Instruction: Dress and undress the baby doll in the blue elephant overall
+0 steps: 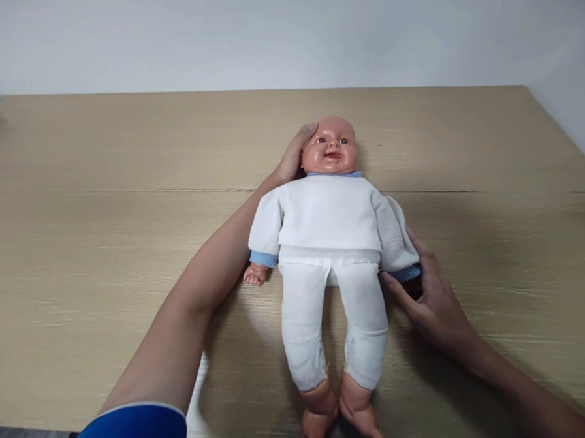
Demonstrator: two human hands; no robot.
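Cupping head (pixel 335 145) of doll (pixel 328 217), left hand (pixel 296 152); right hand (pixel 434 296) clasping sleeve (pixel 394 236); table (pixel 103 255) spreading around, wall (pixel 263 31) standing behind.

doll top (pixel 327 214): white | cuffs (pixel 264 258): light blue | trousers (pixel 302 310): white | tabletop (pixel 103 255): tan, streaked | person's sleeve (pixel 132 436): blue

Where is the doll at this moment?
In the head view, the doll is slightly right of centre, over the table, between the left hand at its head and the right hand at its sleeve.
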